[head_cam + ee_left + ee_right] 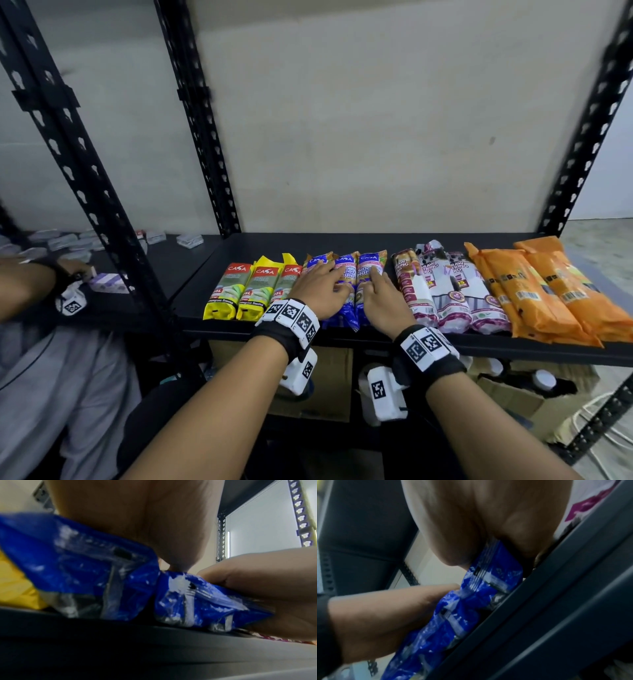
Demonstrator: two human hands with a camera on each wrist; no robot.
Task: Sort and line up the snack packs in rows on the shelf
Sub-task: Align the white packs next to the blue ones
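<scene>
A: From the head view, the blue packs point(346, 287) lie in the middle of the black shelf point(445, 346), between the yellow packs point(239, 291) and the white-and-purple packs point(445, 287). The left hand point(320, 291) and the right hand point(383, 301) rest flat on them, fingers nearly straight.

B: And the wrist views?

A: They show the crinkled near ends of the blue packs at the shelf edge, under the palms. The orange packs point(548, 291) appear only from the head.

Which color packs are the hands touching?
The blue packs, in the middle of the row. Both the left hand and right hand rest on them; the yellow, white and orange ones lie untouched.
</scene>
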